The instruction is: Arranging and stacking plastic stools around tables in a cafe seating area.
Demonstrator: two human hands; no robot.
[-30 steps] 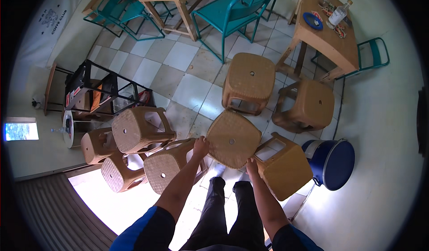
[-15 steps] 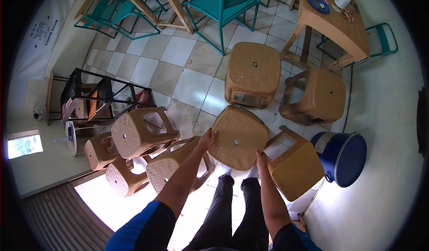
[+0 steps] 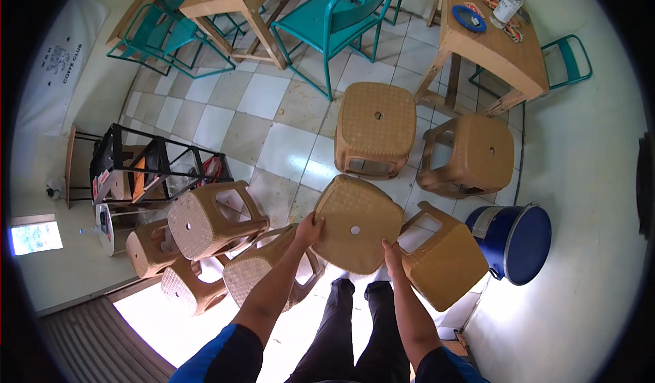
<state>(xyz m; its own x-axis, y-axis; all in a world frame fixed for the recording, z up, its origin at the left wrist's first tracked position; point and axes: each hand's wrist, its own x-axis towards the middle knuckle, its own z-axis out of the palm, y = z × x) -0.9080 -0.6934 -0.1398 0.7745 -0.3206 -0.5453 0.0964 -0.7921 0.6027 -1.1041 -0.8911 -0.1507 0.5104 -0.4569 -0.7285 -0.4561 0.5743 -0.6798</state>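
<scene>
A tan plastic stool [image 3: 357, 209] with a round hole in its seat is held in front of my legs. My left hand [image 3: 310, 231] grips the seat's left edge, fingers curled around it. At the lower right edge, my right hand [image 3: 392, 257] is closed on the same seat. Its legs are hidden beneath the seat. Just right of my right hand stands a darker tan stool [image 3: 447, 263]. Beyond the held one is another woven-patterned stool [image 3: 376, 120], and a plain-topped stool [image 3: 481, 152] stands to its right.
Several tan stools [image 3: 198, 223] cluster on the left, beside a black metal rack [image 3: 160, 158]. A blue drum [image 3: 525, 243] is by the right wall. Farther off are a teal chair [image 3: 321, 32] and a wooden table [image 3: 477, 52] bearing a glass bottle [image 3: 510, 4] and a blue plate [image 3: 469, 19].
The view has shifted slightly, so the floor and furniture sit a little lower in the picture. Both hands keep hold of the same stool, which stays in front of my legs.
</scene>
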